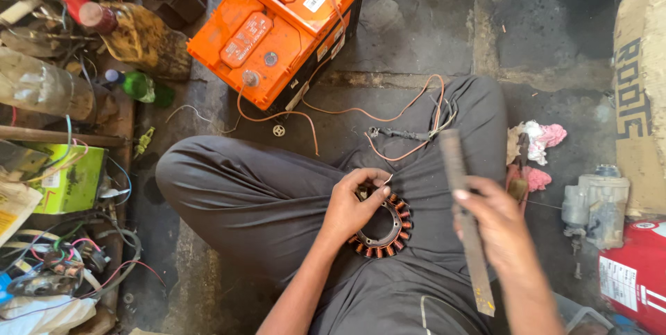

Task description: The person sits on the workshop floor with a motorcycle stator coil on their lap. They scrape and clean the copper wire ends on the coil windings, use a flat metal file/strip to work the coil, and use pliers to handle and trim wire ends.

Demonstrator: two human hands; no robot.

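A round stator ring with copper-wound poles [390,232] rests in my lap between my crossed legs. My left hand [352,204] lies over its left side, with thumb and forefinger pinching a thin wire end just above the ring. My right hand [494,220] grips a long flat metal file [463,217], which stands nearly upright to the right of the stator, its tip pointing away from me.
An orange battery [281,24] sits on the concrete floor ahead, orange wires [388,116] trailing from it to my lap. Bottles, wires and a green box [69,179] crowd the left. Pink rags [538,142], a grey metal part [598,202] and a red can [635,272] lie right.
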